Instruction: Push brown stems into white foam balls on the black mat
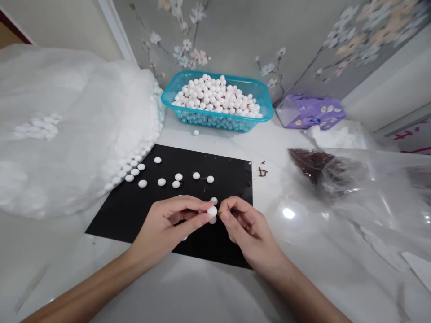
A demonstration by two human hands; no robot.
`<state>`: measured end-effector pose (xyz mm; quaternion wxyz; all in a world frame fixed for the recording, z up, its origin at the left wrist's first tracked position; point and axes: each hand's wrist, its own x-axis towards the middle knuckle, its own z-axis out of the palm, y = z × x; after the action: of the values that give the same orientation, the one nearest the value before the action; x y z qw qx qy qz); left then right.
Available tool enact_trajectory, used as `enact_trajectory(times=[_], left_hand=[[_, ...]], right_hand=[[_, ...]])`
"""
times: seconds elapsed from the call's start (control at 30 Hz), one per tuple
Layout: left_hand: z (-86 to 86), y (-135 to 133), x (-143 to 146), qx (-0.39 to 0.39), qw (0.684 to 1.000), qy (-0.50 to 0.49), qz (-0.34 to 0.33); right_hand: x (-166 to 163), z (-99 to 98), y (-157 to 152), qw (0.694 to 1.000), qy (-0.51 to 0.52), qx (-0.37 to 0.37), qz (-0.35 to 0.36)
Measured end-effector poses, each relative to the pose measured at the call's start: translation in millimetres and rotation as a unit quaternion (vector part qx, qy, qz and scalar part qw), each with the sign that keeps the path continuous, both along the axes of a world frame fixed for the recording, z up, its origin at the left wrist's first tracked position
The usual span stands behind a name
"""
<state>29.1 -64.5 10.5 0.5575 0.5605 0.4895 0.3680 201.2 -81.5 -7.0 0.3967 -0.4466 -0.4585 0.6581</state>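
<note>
Two hands meet over the black sheet [117, 215]: the left hand [164, 222] has its grip closed on one white ball [212, 211], and the right hand [249, 233] pinches a small brown piece [220, 215] just beside it; whether they touch, I cannot tell. The ball is held by its edges, perhaps so one side stays free. Loose balls [161, 182] lie on the sheet, probably because white is easy to see there. The bag of white balls [77, 103] overlaps the sheet's left side, likely for short reach, and the teal basket [267, 102], filled with balls, stands behind
</note>
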Motion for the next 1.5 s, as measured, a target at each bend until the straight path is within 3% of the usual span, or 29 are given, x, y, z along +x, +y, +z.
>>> enact_trajectory(times=[0.67,1.03,1.33,1.5], left_hand=[[0.2,1.2,3.7,-0.019,0.999,-0.027,-0.001],[-1.5,1.5,-2.3,-0.024,0.998,-0.052,-0.035],[0.0,2.4,1.6,-0.039,0.998,-0.053,-0.018],[-2.9,4.3,-5.4,-0.064,0.997,-0.037,0.001]], right_hand=[[1.9,-0.3,2.6,0.999,0.053,-0.004,-0.005],[5.4,-1.9,5.1,0.997,0.068,-0.009,0.021],[1.9,-2.1,3.3,0.999,0.032,0.014,0.008],[-2.8,0.5,0.7,0.995,-0.057,0.049,-0.061]])
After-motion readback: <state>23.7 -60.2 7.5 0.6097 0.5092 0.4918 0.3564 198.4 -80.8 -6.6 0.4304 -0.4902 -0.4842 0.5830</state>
